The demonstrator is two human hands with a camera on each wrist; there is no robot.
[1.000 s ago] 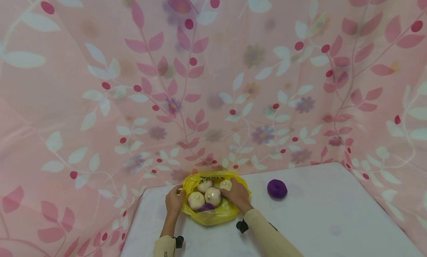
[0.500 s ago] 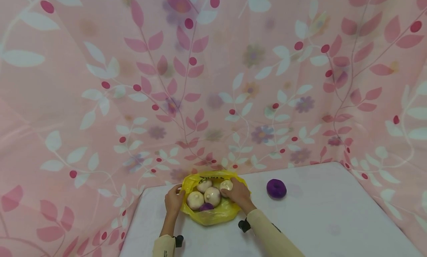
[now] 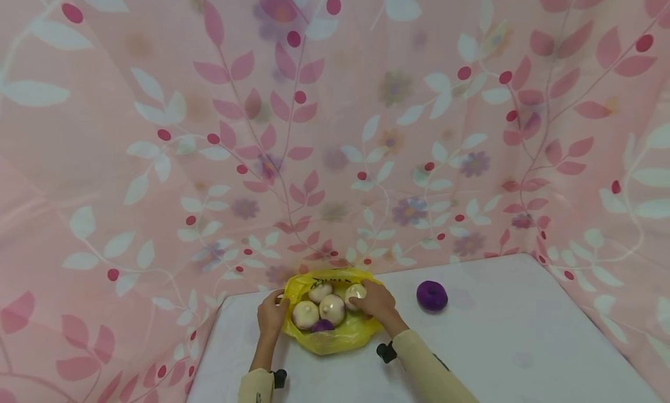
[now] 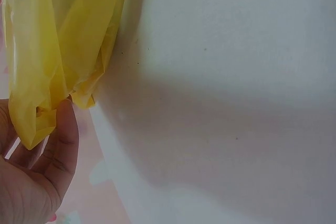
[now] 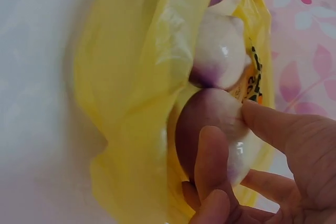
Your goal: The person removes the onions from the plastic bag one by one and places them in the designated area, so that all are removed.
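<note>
A yellow plastic bag (image 3: pixel 340 342) lies with its mouth open on the white-covered table. Several white turnips (image 3: pixel 305 314) with purple patches and small pointed tips sit inside, along with a deep purple round piece (image 3: pixel 323 325) at the near side. My left hand (image 3: pixel 271 317) pinches the bag's left rim between thumb and fingers; the left wrist view has the left hand (image 4: pixel 39 166) under the gathered plastic. At the bag's right side my right hand (image 3: pixel 379 304) grips a turnip (image 5: pixel 212 121), thumb on one side and fingers round the other.
To the right of the bag, a round purple object (image 3: pixel 432 296) with a dimple on top rests on the white tabletop (image 3: pixel 497 345). A pink curtain (image 3: pixel 335 129) printed with leaves and flowers hangs behind the table and along its sides.
My right hand has shifted slightly right and toward me, and the turnip at its fingers shows more. The left hand keeps its hold on the rim.
</note>
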